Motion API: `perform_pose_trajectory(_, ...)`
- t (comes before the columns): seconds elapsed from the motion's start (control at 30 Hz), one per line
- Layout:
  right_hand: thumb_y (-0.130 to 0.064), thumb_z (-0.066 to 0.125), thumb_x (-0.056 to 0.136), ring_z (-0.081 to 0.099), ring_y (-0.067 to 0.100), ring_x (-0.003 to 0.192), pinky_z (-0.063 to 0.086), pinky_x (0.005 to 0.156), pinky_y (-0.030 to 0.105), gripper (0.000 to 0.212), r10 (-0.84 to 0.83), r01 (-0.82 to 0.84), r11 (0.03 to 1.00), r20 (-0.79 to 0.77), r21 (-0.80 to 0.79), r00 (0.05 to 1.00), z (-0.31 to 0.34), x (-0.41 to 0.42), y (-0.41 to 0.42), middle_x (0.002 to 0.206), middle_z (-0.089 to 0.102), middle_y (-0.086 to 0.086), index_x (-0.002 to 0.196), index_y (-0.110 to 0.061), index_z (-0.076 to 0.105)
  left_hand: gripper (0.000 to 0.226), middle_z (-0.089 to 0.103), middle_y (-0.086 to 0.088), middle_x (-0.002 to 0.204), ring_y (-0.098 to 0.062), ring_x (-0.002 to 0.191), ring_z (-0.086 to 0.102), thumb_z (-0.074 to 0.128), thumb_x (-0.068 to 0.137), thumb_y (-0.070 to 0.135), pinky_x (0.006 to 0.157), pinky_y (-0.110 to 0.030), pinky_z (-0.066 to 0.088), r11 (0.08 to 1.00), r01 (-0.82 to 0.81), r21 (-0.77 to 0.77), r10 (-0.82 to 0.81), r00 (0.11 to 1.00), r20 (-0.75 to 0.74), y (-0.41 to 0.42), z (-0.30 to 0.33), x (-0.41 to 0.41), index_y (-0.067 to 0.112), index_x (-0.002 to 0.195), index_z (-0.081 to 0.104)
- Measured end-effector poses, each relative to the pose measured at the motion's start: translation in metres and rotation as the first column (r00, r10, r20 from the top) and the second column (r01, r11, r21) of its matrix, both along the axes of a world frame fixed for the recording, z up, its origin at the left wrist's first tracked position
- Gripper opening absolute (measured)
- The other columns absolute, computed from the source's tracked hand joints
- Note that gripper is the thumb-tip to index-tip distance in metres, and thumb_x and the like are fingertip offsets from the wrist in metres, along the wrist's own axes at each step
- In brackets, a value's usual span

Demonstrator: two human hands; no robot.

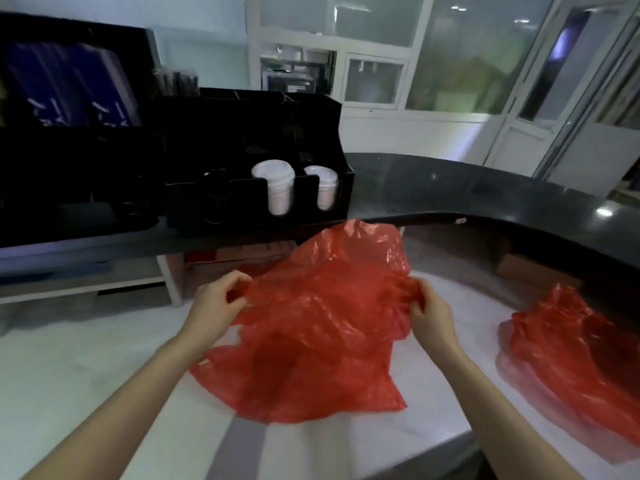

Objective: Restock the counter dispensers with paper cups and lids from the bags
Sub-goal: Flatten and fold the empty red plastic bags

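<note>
Both hands up on a thin, crumpled red plastic bag (318, 323), held spread above the white marble lower counter (86, 368). The left hand (216, 301) pinches its left edge, the right hand (427, 311) grips its right edge, fingers curled. A second red plastic bag (575, 358) lies at the counter's right edge. In the black dispenser (263, 161) on the dark upper counter (485, 192) stand two white stacks (275, 187), probably lids.

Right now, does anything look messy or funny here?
Nothing is spilled or broken. The crumpled red plastic bag held by the left hand and right hand looks limp. A second red plastic bag lies slumped on the right. The black counter dispenser holds two neat white lid stacks.
</note>
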State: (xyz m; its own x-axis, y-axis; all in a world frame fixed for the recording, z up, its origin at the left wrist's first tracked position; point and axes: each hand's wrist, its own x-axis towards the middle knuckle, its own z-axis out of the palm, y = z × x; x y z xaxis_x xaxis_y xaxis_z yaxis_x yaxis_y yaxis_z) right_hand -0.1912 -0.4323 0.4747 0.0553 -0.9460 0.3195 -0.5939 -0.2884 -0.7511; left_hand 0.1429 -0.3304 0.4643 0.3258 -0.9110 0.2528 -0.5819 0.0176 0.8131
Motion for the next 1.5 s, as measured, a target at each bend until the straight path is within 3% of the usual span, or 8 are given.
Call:
perform_pose_trajectory(0.23,0.016,0.050,0.076,0.057,0.021,0.088,0.040,0.078,0.029,0.041,-0.142,0.127,0.979,-0.090,-0.157,0.986,-0.005,-0.013,0.003,0.098,0.065,0.006,0.103,-0.011,0.064,0.025,0.070,0.011,0.085,-0.016,0.079,0.065,0.075,0.079,0.005,0.074,-0.035,0.053,0.994,-0.106,-0.030,0.110,0.952,0.285,0.046,-0.012,0.068,0.026,0.089,0.066)
perform_pose_trajectory(0.47,-0.005,0.068,0.080,0.060,0.014,0.083,0.049,0.080,0.032,0.052,0.065,0.003,0.977,-0.314,0.212,0.947,-0.048,-0.023,0.029,0.116,0.060,0.000,0.127,-0.023,0.055,0.031,0.069,0.011,0.088,-0.016,0.080,0.066,0.076,0.069,0.007,0.069,-0.028,0.049,0.994,0.000,0.111,-0.042,0.924,0.379,0.067,-0.057,0.063,0.026,0.091,0.066)
perform_pose_trajectory(0.6,-0.001,0.080,0.070,0.052,0.015,0.100,0.048,0.085,0.031,0.065,0.027,-0.030,1.000,-0.350,-0.003,0.936,-0.058,-0.018,0.057,0.118,0.050,-0.004,0.127,-0.018,0.055,0.037,0.065,0.013,0.095,-0.010,0.087,0.063,0.059,0.064,0.026,0.078,-0.029,0.051,0.979,0.094,0.178,-0.155,0.917,0.367,0.077,-0.081,0.054,0.026,0.101,0.065)
perform_pose_trajectory(0.83,-0.004,0.057,0.081,0.061,0.018,0.092,0.040,0.066,0.023,0.030,0.166,-0.022,0.974,-0.640,0.226,0.750,-0.092,-0.038,0.070,0.089,0.053,-0.012,0.100,-0.025,0.066,0.030,0.062,0.003,0.058,-0.022,0.050,0.061,0.071,0.042,0.009,0.045,-0.021,0.044,0.969,0.117,0.219,-0.235,0.719,0.654,0.088,-0.115,0.066,0.025,0.064,0.060)
perform_pose_trajectory(0.97,-0.009,0.068,0.077,0.055,0.013,0.111,0.037,0.084,0.016,0.058,0.335,-0.128,0.921,-0.577,0.369,0.745,-0.105,-0.055,0.068,0.121,0.060,-0.012,0.128,-0.033,0.054,0.019,0.068,0.011,0.075,-0.015,0.076,0.066,0.067,0.058,0.032,0.066,-0.029,0.051,0.957,0.089,0.275,-0.232,0.805,0.546,0.095,-0.136,0.087,0.031,0.076,0.069)
perform_pose_trajectory(1.17,-0.078,0.075,0.038,0.032,-0.001,0.122,0.030,0.108,0.026,0.121,0.471,-0.224,0.817,-0.389,0.532,0.792,-0.057,-0.061,0.054,0.132,0.031,-0.029,0.142,-0.043,0.024,0.069,0.059,0.020,0.105,0.000,0.105,0.048,0.080,0.039,0.062,0.086,-0.011,0.036,0.876,0.226,0.425,-0.341,0.915,0.216,0.090,-0.086,0.079,0.054,0.103,0.055)
perform_pose_trajectory(1.33,-0.085,0.054,0.062,0.054,0.006,0.113,0.041,0.087,0.024,0.079,0.243,-0.146,0.904,-0.200,0.403,0.949,-0.031,-0.036,0.021,0.117,0.057,-0.019,0.122,-0.034,0.056,0.085,0.055,0.020,0.128,0.005,0.120,0.049,0.089,0.049,0.058,0.097,-0.014,0.041,0.710,0.483,0.512,-0.420,0.874,-0.242,0.051,-0.036,0.062,0.047,0.125,0.053)
perform_pose_trajectory(1.5,-0.038,0.045,0.099,0.053,0.021,0.119,0.037,0.090,0.025,0.037,0.195,-0.149,0.924,-0.101,0.351,0.976,-0.019,0.013,-0.024,0.117,0.059,-0.004,0.128,-0.018,0.055,0.040,0.068,0.005,0.107,-0.010,0.101,0.065,0.066,0.086,0.048,0.092,-0.035,0.052,0.930,0.117,0.349,-0.049,0.979,-0.200,-0.008,-0.033,0.020,0.037,0.123,0.055)
